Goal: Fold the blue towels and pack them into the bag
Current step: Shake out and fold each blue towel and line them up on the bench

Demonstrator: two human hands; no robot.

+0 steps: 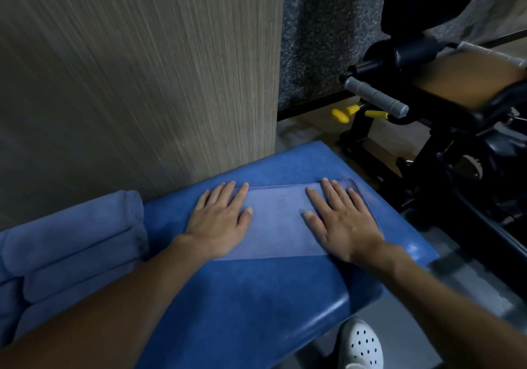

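We press a folded pale-blue terry towel (276, 220)
Its ends hide under our left hand (219, 222) and right hand (343, 226); both lie spread, fingers straight, flat on it atop the blue padded bench (256, 297).

A head-worn camera, the only view, looked forward and steeply down from above the near end of the blue bench (251, 306). It sat close enough that the left hand (219, 220) and right hand (345, 226) on the bench filled mid-frame. A wood-grain panel (137, 69) rose beyond its far edge.
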